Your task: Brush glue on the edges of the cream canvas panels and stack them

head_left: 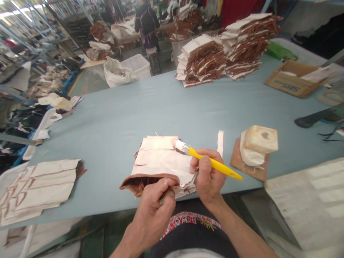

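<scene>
My right hand (211, 175) grips a paintbrush (212, 163) with a yellow handle. Its pale bristles touch the far right part of a cream fabric piece (158, 157) with brown edging, which lies on a small stack in front of me. At the near edge, my left hand (158, 200) pinches the brown rim, and the piece gapes there like a pouch, showing a brown inside. A narrow white strip (220, 141) lies just beyond my right hand. To its right, a cut-open plastic container (258, 143) with whitish stuff stands on a brown board (235, 161).
Overlapping cream pieces (45, 179) lie at the left of the blue-grey table (113, 122). Tall stacks of brown and cream pieces (204, 61) stand at the back, near a cardboard box (295, 80). Beyond the table are a white sack (118, 73) and a person (147, 25).
</scene>
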Demonstrator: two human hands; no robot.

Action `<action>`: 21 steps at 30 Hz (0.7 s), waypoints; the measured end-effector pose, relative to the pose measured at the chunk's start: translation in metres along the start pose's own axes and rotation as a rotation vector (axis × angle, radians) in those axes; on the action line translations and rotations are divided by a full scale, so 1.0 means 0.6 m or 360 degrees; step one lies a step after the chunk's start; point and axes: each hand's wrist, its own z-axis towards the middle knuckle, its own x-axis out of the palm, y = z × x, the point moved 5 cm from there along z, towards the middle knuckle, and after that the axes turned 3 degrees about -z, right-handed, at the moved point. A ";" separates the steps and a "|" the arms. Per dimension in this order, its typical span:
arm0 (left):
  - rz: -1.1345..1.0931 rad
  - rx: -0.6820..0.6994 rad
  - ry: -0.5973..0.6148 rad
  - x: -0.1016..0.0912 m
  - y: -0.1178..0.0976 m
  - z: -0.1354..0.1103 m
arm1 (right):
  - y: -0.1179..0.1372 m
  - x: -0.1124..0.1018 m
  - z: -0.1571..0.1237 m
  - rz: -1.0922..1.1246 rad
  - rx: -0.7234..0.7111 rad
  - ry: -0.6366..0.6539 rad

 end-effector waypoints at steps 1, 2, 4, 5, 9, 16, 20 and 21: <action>-0.0006 -0.0001 0.0011 0.001 -0.002 0.001 | -0.005 0.010 0.002 -0.0004 -0.0028 0.0031; -0.0012 -0.0011 0.0047 0.003 -0.004 0.001 | -0.008 0.019 0.004 -0.0014 -0.0052 0.0066; -0.0017 -0.0067 0.0155 0.006 -0.002 0.002 | -0.009 0.030 0.004 -0.0045 -0.0137 0.0131; -0.0007 -0.0104 0.0206 0.007 0.000 0.001 | -0.007 0.032 0.003 -0.0058 -0.0180 0.0167; 0.0095 -0.0074 0.0281 0.001 0.011 -0.014 | 0.017 0.025 -0.007 -0.0103 -0.0307 0.0302; 0.0438 0.0651 0.0181 -0.004 0.007 -0.026 | 0.108 -0.046 -0.008 0.0132 0.0070 -0.0179; 0.0583 0.0914 0.0008 -0.002 -0.003 -0.011 | 0.142 -0.079 -0.016 0.0045 0.0209 -0.0227; 0.0616 0.0952 -0.0022 -0.001 -0.006 -0.008 | 0.145 -0.085 -0.020 -0.0011 0.0213 -0.0208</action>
